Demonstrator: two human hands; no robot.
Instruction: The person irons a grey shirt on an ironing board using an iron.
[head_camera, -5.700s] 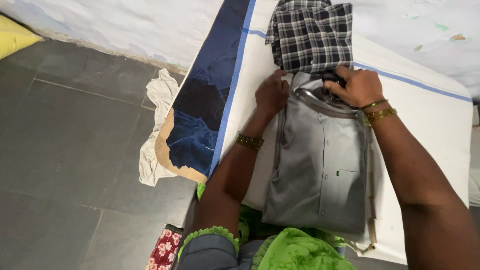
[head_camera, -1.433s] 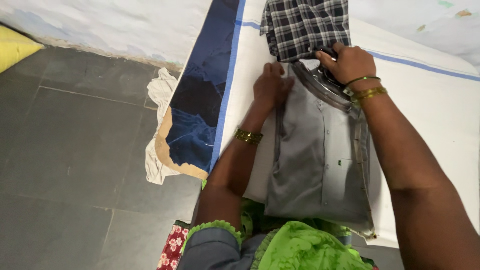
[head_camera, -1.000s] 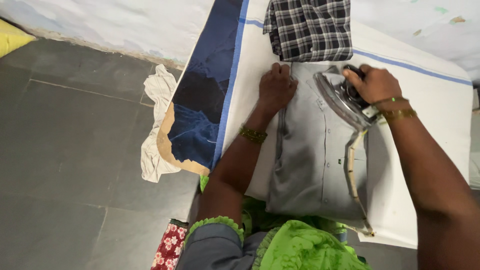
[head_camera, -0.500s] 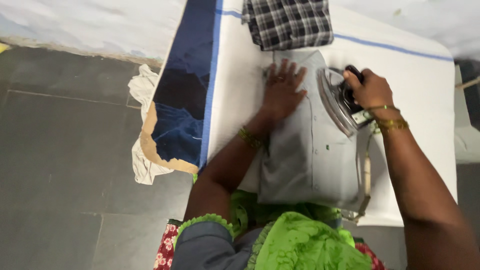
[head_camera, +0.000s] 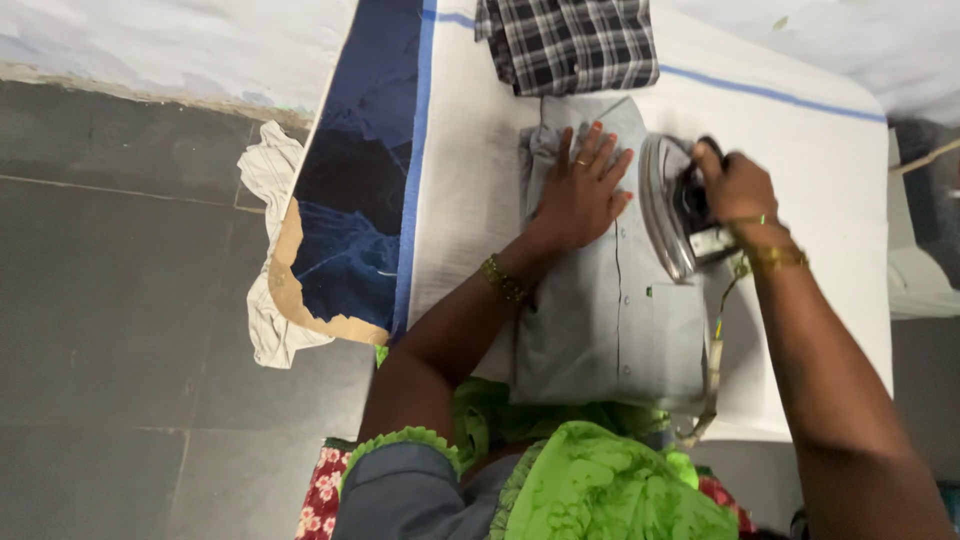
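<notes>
A grey button shirt (head_camera: 610, 310) lies folded on the white ironing table (head_camera: 470, 190). My left hand (head_camera: 583, 190) presses flat on its upper part, fingers spread. My right hand (head_camera: 735, 185) grips the black handle of a metal clothes iron (head_camera: 668, 218), which is tipped on its edge at the shirt's right side. The iron's cord (head_camera: 712, 370) hangs down along the shirt's right edge. A folded black-and-white checked shirt (head_camera: 567, 42) lies just beyond the grey one.
A dark blue cloth (head_camera: 355, 200) with a torn brown edge drapes over the table's left side. A white rag (head_camera: 268, 250) hangs below it above the grey tiled floor (head_camera: 120, 300). Green clothing (head_camera: 590, 480) fills the lower middle of the view.
The iron has moved from the collar to the shirt's right side and tipped onto its edge. My left hand has spread flat on the upper shirt.
</notes>
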